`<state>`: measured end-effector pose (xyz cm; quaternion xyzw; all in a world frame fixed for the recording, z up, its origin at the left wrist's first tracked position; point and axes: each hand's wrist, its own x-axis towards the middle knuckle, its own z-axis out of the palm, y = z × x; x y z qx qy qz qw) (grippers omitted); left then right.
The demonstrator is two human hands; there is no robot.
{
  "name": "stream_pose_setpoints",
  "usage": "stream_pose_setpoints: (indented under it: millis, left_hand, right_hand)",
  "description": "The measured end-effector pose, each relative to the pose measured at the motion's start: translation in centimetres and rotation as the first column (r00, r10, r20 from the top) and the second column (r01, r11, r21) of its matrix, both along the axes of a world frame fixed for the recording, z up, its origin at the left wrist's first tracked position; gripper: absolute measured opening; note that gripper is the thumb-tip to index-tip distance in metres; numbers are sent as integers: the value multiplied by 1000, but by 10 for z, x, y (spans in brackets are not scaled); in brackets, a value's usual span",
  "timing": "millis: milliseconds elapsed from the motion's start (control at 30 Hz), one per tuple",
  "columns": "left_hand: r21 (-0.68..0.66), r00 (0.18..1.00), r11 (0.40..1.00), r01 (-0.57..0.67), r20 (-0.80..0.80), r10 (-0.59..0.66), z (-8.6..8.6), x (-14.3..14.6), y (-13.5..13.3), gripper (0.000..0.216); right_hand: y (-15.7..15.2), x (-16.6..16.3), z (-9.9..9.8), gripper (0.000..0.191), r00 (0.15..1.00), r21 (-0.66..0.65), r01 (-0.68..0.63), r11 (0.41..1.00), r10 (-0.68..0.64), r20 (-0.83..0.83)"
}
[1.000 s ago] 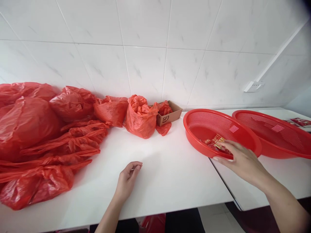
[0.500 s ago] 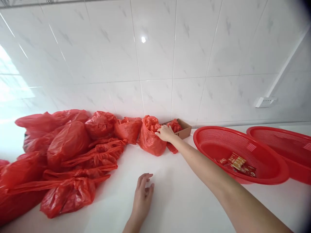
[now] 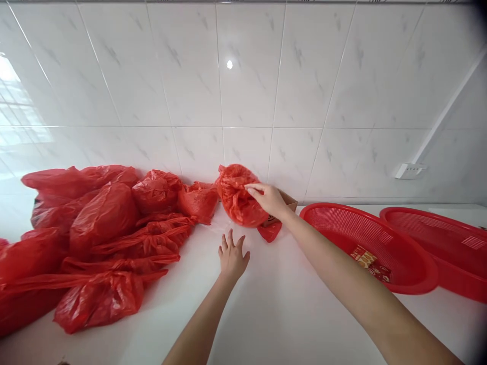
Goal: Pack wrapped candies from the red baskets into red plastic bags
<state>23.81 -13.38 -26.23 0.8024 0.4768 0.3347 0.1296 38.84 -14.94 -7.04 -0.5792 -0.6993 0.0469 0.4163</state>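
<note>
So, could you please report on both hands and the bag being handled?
Right hand gripping red bag. Left hand open, empty. Cardboard box close beside bag, partly hidden.

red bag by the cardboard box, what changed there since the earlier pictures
The right hand has moved left from the packets to the red bag, now grasping it; the bag is raised or tipped, unclear which. The left hand has opened and reached toward it. The two baskets and other red bags look unmoved.

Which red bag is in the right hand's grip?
The bag just left of the cardboard box: the right hand pinches it; no hand touches the other bags.
</note>
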Motion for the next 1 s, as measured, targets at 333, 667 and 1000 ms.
stream_pose_setpoints:
  millis: [333, 667, 1000]
  left_hand:
    - [185, 955, 980, -72, 298, 14, 32, -1, -3, 83]
    - [192, 980, 970, 152, -155, -123, 56, 17, 2, 51]
    - [164, 972, 981, 101, -225, -62, 42, 23, -2, 62]
  right_hand:
    - [-6, 29, -24, 25, 999, -215, -13, 977, 1, -54]
    - [26, 49, -33, 41, 949, -162, 314, 935, -312, 38]
    - [33, 24, -19, 19, 968, 72, 188, 980, -172, -183]
